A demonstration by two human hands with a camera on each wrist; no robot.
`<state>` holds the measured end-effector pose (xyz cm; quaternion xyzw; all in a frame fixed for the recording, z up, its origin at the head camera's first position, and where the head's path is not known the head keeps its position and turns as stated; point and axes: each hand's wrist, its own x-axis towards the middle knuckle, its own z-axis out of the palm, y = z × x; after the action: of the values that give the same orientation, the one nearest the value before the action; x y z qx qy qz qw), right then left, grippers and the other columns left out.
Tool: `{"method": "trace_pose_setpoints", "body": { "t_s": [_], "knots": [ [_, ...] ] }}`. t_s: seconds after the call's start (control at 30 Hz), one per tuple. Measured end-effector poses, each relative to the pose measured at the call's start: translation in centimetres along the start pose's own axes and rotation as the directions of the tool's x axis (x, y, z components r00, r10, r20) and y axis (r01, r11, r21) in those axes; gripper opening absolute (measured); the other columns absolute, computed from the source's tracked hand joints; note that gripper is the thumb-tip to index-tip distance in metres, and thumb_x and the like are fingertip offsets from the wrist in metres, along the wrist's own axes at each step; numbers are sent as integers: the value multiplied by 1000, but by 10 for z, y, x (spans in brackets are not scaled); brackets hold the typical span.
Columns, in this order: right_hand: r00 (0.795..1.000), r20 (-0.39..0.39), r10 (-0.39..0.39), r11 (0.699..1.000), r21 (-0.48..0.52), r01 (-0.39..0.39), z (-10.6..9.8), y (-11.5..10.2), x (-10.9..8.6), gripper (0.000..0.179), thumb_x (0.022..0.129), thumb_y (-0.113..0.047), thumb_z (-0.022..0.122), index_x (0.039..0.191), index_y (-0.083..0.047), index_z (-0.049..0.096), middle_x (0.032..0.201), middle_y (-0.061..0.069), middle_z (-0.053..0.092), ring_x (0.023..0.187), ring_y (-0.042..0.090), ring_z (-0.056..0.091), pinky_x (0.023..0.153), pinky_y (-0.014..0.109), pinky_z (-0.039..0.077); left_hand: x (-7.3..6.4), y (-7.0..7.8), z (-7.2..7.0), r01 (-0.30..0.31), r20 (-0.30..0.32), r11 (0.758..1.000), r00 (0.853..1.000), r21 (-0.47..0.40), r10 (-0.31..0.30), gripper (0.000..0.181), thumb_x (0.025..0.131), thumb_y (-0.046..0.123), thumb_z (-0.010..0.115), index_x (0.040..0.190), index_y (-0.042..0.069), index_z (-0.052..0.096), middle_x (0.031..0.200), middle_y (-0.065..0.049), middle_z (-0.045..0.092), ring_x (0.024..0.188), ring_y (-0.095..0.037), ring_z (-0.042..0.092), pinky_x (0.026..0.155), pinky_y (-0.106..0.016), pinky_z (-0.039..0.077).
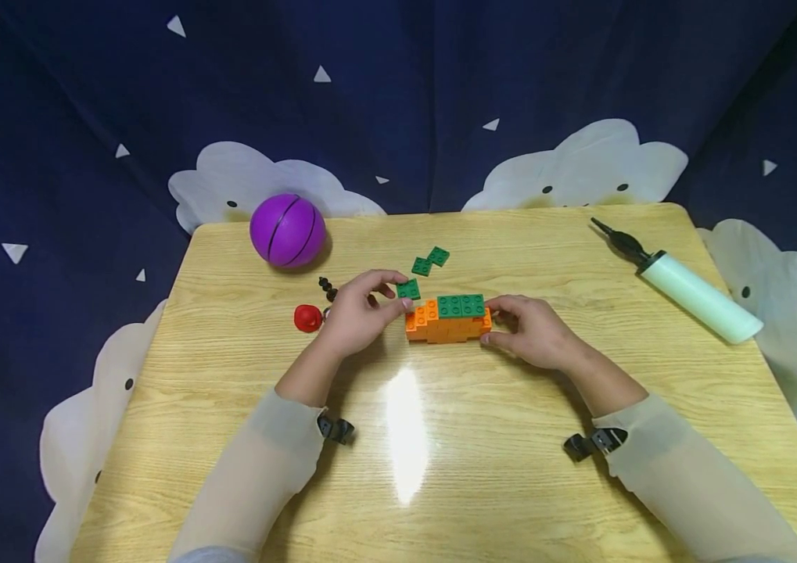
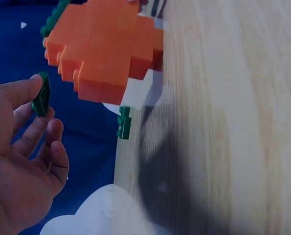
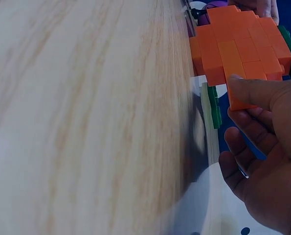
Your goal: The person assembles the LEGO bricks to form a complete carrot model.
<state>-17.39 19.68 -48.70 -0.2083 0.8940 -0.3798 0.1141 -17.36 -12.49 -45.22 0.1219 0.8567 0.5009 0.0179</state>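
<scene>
Orange toy building bricks form a stepped block (image 1: 449,328) over the middle of the table, with green flat pieces (image 1: 461,306) along its top. My right hand (image 1: 533,332) grips its right end, the thumb (image 3: 253,90) lying on the near face. Beside the left end, my left hand (image 1: 359,313) pinches a small green studded plate (image 2: 43,95) between thumb and fingertips. That plate is held on edge in the left wrist view, apart from the orange block. Behind the block, two more green plates (image 1: 422,267) lie on the wooden table.
A purple ball (image 1: 289,231) sits at the back left of the table (image 1: 194,391). Near my left hand are a red cap-shaped piece (image 1: 308,318) and a black knobbly piece (image 1: 328,288), partly hidden. A pale green hand pump (image 1: 697,297) lies at the right.
</scene>
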Motion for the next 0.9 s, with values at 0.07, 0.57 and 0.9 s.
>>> {"method": "trace_pose_setpoints", "body": {
  "t_s": [0.07, 0.57, 0.9],
  "knots": [
    [1000, -5, -2, 1000, -3, 2, 0, 0, 0, 53, 89, -22, 84, 135, -5, 65, 127, 12, 68, 111, 31, 65, 93, 49, 54, -2, 2, 2, -22, 0, 1000, 1000, 6, 22, 30, 94, 31, 79, 123, 28, 72, 113, 9, 67, 102, -20, 61, 80, -40, 51],
    [1000, -2, -5, 1000, -25, 5, -1, -3, 1, 54, 88, -22, 85, 135, -5, 65, 122, 10, 68, 106, 28, 63, 87, 45, 53, -13, 17, 6, -137, 45, 990, 990, 24, 135, 26, 94, 26, 80, 120, 27, 74, 121, 18, 67, 101, -13, 60, 79, -37, 50],
    [1000, -2, -12, 999, -30, 12, 0, -2, 1, 54, 88, -23, 85, 135, -5, 65, 125, 12, 69, 109, 29, 64, 91, 47, 53, -15, 20, 10, -142, 96, 990, 985, -1, 141, 26, 95, 26, 78, 121, 26, 75, 125, 14, 66, 105, -24, 61, 78, -37, 50]
  ]
}}
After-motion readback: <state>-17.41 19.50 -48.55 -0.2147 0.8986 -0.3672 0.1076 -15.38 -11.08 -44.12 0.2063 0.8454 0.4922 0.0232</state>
